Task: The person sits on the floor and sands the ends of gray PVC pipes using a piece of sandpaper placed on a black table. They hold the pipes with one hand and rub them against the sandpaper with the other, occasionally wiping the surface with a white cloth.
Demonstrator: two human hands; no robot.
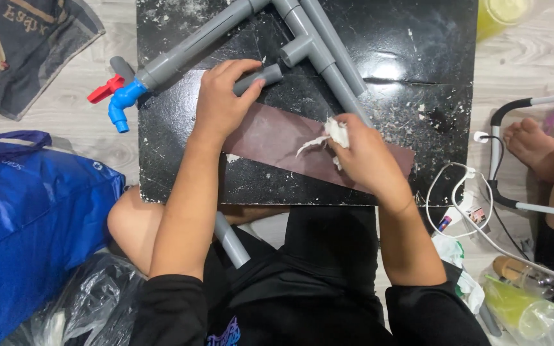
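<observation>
Gripping short grey pipe [259, 77], right hand [365, 157] hiding rag [335, 133]

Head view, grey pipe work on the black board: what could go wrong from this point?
1. The left hand pins only a short grey pipe piece; it may roll away on the black board.
2. The right hand pinches a frayed white rag, which may shed scraps onto the brown sheet.
3. A white cable loops beside the board's right edge and might snag that arm.
</observation>
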